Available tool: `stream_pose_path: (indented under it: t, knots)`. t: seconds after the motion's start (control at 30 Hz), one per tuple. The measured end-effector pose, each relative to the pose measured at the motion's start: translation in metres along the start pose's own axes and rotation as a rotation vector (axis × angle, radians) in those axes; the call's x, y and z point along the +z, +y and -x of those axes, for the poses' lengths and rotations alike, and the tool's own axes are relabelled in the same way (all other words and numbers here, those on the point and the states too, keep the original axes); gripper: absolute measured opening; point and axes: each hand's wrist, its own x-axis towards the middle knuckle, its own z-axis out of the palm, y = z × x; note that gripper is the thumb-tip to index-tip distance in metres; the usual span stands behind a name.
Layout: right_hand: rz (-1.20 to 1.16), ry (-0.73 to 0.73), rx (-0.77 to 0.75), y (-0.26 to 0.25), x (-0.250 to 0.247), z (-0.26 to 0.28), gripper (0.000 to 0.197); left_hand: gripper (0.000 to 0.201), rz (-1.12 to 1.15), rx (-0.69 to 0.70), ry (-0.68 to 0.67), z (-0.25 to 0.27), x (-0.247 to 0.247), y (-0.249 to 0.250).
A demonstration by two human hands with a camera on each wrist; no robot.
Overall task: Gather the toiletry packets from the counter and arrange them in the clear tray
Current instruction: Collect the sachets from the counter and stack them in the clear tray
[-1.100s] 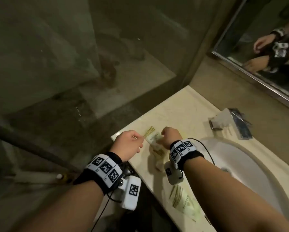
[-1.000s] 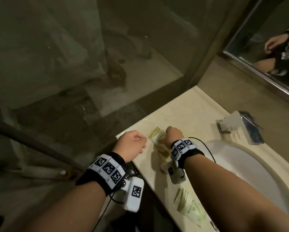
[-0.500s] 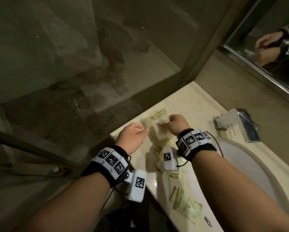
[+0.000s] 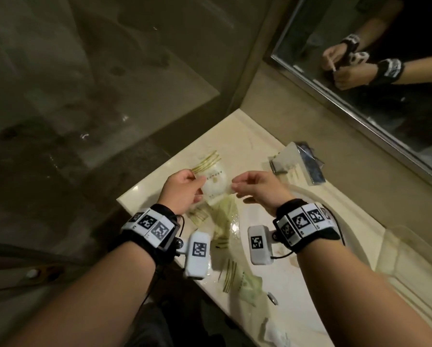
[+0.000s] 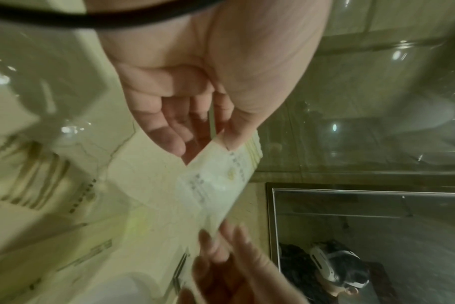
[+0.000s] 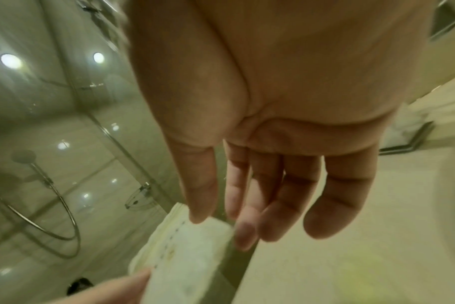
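Observation:
A white toiletry packet (image 4: 215, 184) with gold stripes is held up above the cream counter (image 4: 242, 136). My left hand (image 4: 198, 185) pinches its left side and my right hand (image 4: 235, 187) pinches its right edge. The left wrist view shows the packet (image 5: 216, 181) leaving my left fingers (image 5: 169, 142). In the right wrist view my thumb (image 6: 201, 205) sits on the packet (image 6: 190, 246). More packets (image 4: 223, 216) lie under my hands, and one (image 4: 245, 281) lies nearer me. A clear tray (image 4: 292, 159) holding dark blue packets stands by the back wall.
A white sink basin (image 4: 355, 236) fills the counter's right side, with a translucent rectangular shape (image 4: 410, 259) on its far side. A mirror (image 4: 385, 71) hangs at upper right and a glass shower wall (image 4: 110, 83) bounds the left. Crumpled white wrapping (image 4: 275, 331) lies near the front edge.
My right hand has lifted the packet off the counter pile. My left hand, earlier a fist beside it, now holds the packet's other side, and both hands are higher.

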Motion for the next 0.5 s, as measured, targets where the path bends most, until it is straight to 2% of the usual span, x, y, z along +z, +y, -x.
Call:
stream_pose_path:
  t: [0.03, 0.1, 0.17, 0.2, 0.27, 0.37, 0.43, 0.5]
  knots:
    - [0.072, 0.04, -0.002, 0.007, -0.002, 0.003, 0.011, 0.019, -0.011, -0.011, 0.032, -0.002, -0.003, -0.003]
    - [0.387, 0.088, -0.003, 0.027, -0.004, 0.014, 0.02, 0.015, -0.023, -0.026, 0.081, -0.004, -0.009, -0.008]
    - [0.69, 0.041, 0.047, 0.055, -0.001, 0.031, 0.03, 0.014, -0.02, -0.037, 0.113, -0.004, -0.014, -0.013]
    - [0.768, -0.004, 0.09, 0.07, 0.001, 0.041, 0.034, 0.014, -0.021, -0.047, 0.12, -0.005, -0.016, -0.016]
    - [0.847, -0.089, 0.167, 0.097, 0.008, 0.061, 0.044, 0.017, -0.013, -0.064, 0.123, -0.004, -0.019, -0.019]
    - [0.897, -0.135, 0.189, 0.127, 0.02, 0.079, 0.061, 0.016, -0.015, -0.076, 0.098, 0.0, -0.017, -0.021]
    - [0.922, -0.115, 0.173, 0.137, 0.026, 0.083, 0.064, 0.01, -0.021, -0.085, 0.072, 0.004, -0.014, -0.022]
    - [0.926, -0.087, 0.163, 0.143, 0.03, 0.082, 0.058, 0.009, -0.032, -0.092, 0.061, 0.007, -0.009, -0.023]
